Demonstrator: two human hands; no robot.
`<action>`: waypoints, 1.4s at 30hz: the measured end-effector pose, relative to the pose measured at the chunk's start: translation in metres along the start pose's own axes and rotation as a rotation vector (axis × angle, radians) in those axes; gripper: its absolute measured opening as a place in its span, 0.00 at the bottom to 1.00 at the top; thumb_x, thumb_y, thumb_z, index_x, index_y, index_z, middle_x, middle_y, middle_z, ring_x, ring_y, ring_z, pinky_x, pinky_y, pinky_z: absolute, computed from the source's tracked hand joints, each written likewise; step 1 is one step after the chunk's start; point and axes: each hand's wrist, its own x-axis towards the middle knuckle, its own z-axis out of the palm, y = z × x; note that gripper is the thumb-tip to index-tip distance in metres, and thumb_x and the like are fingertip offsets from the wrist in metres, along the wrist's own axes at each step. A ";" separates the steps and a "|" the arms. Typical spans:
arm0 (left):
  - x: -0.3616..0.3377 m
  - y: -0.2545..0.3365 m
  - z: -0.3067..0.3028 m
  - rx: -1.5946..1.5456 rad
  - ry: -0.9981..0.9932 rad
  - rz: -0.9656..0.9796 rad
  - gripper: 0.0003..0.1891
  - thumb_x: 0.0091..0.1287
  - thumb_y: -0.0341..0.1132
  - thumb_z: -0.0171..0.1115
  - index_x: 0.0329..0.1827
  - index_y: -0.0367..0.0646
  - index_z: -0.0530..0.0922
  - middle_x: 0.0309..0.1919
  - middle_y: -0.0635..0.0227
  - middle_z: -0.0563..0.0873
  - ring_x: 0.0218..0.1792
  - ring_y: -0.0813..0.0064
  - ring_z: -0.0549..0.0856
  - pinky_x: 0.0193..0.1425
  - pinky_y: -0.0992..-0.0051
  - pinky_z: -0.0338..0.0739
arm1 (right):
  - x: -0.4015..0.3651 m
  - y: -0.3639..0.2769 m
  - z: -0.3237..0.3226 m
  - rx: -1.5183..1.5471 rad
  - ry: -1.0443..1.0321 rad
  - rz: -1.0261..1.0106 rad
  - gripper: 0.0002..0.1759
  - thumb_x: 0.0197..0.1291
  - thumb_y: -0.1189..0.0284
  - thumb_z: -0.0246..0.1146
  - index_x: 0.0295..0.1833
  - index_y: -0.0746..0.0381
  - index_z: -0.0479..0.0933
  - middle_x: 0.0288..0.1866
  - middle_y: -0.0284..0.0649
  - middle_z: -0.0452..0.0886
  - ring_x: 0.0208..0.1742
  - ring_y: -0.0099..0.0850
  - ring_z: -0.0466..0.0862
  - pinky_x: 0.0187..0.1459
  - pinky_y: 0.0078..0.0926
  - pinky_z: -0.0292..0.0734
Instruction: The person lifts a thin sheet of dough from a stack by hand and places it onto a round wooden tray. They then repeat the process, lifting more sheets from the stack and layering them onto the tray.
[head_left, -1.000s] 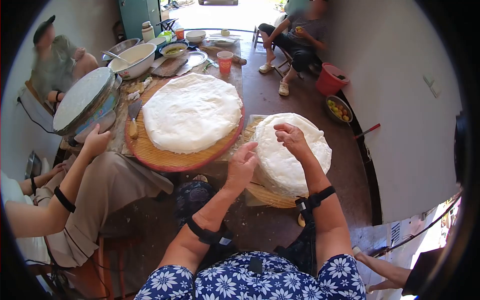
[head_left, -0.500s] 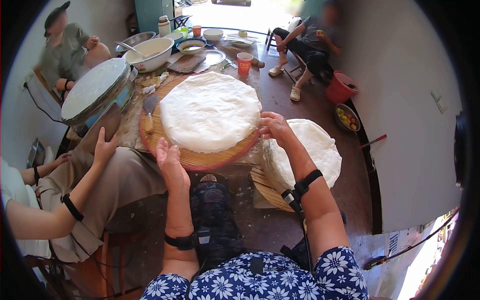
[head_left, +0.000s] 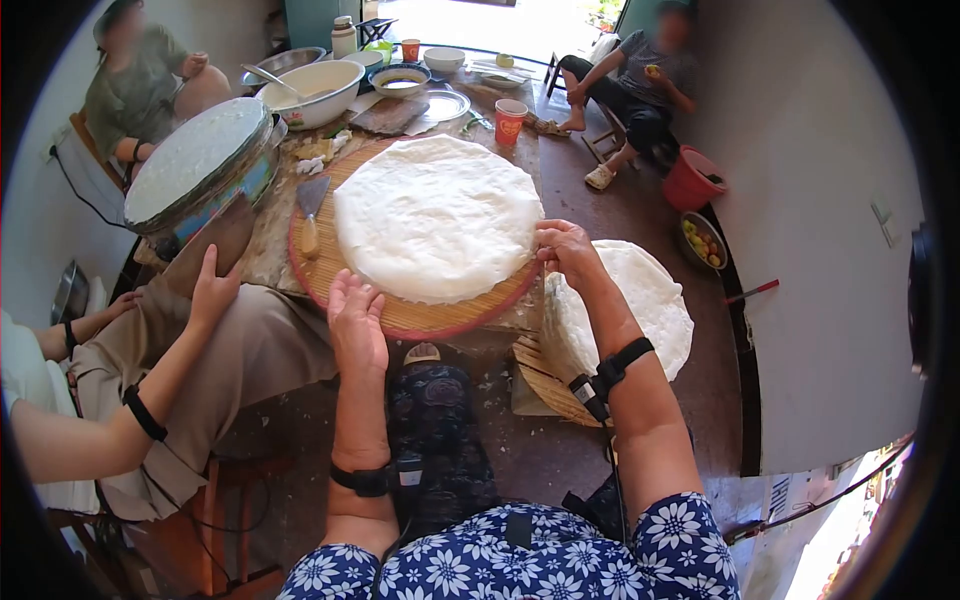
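A thin, round white pancake-like sheet (head_left: 437, 215) lies on a round woven mat (head_left: 400, 318) with a red rim, on the table in front of me. At the front left of the mat, my left hand (head_left: 358, 318) is open, palm turned up and fingers stretched out close to the sheet's edge. On the far side, my right hand (head_left: 568, 249) has its fingers bent together at the right edge of the sheet, pinching it. A scraper (head_left: 311, 212) with a wooden handle rests on the mat's left part. Below my right forearm stands a thick stack of similar white sheets (head_left: 645, 310).
To the left, a seated person's hand (head_left: 212, 290) holds a broad flat blade (head_left: 207, 245) beside a large round pan (head_left: 200, 165). A basin (head_left: 318, 105), bowls and a red paper cup (head_left: 510, 122) stand farther back. Two more people sit beyond; a red bucket (head_left: 690, 178) stands at right.
The view has shifted slightly, so the table things sit a little farther right. Both my hands keep nearly the same places at the sheet's edges.
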 end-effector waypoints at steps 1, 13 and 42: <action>0.000 0.000 0.000 0.001 -0.006 -0.006 0.24 0.65 0.28 0.54 0.64 0.39 0.62 0.51 0.66 0.72 0.48 0.70 0.76 0.54 0.71 0.71 | 0.001 0.000 0.002 -0.001 -0.002 0.001 0.11 0.54 0.73 0.61 0.44 0.62 0.77 0.26 0.32 0.78 0.19 0.19 0.75 0.17 0.16 0.68; 0.001 -0.002 -0.006 -0.013 -0.042 -0.018 0.24 0.66 0.29 0.54 0.65 0.39 0.61 0.54 0.65 0.71 0.50 0.70 0.75 0.56 0.72 0.70 | 0.012 -0.006 0.005 -0.074 0.099 0.040 0.12 0.53 0.72 0.63 0.43 0.62 0.76 0.27 0.34 0.75 0.20 0.21 0.72 0.15 0.17 0.62; -0.002 -0.001 -0.008 -0.052 -0.070 -0.036 0.27 0.63 0.24 0.53 0.66 0.36 0.59 0.55 0.62 0.69 0.51 0.71 0.74 0.58 0.72 0.70 | 0.013 -0.016 0.027 0.224 0.006 0.022 0.10 0.57 0.75 0.61 0.44 0.64 0.74 0.33 0.37 0.80 0.28 0.27 0.82 0.28 0.29 0.82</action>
